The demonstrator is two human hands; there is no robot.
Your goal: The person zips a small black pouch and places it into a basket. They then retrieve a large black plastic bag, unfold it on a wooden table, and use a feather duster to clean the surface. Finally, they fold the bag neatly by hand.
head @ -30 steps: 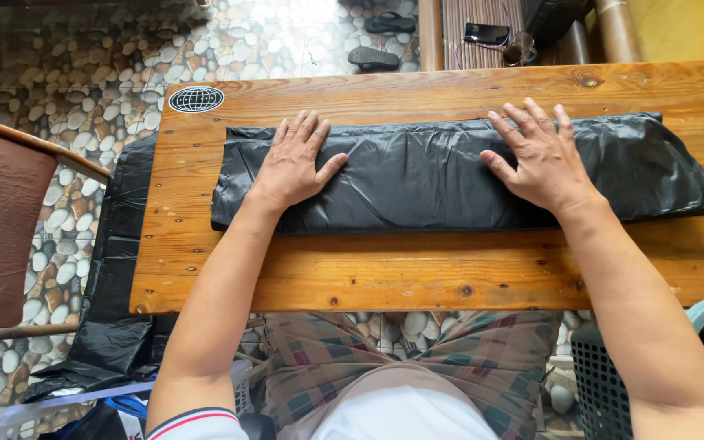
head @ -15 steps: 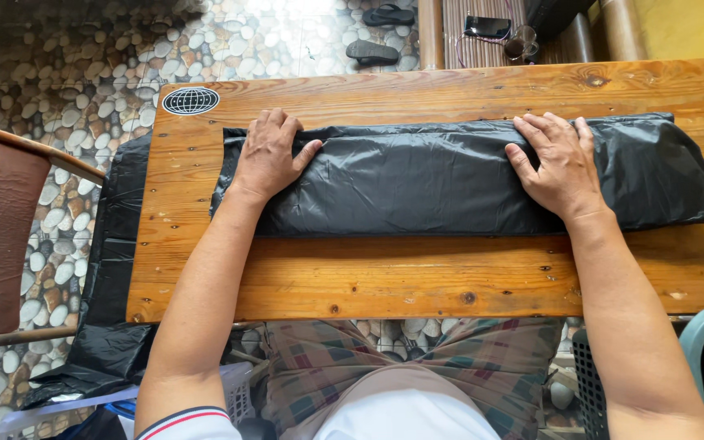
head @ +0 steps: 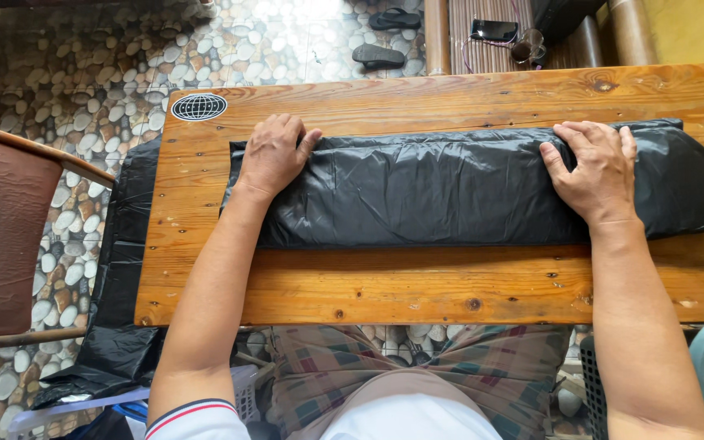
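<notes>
A long folded black plastic bag (head: 442,191) lies lengthwise across a wooden table (head: 368,289). My left hand (head: 273,153) curls over the bag's far edge near its left end, fingers bent around the fold. Close to the right end, my right hand (head: 592,167) grips the same far edge, knuckles up. Both forearms reach over the table's near edge. More of the black plastic (head: 120,277) hangs off the table's left side down to the floor.
A round black-and-white globe sticker (head: 199,107) marks the table's far left corner. A brown chair (head: 6,236) stands at the left. Sandals (head: 378,56) lie on the pebble floor beyond the table. A phone (head: 495,30) rests on a slatted surface behind.
Both hands slid from lying flat on top of the bag to its far edge and curled their fingers around it. The camera moved closer.
</notes>
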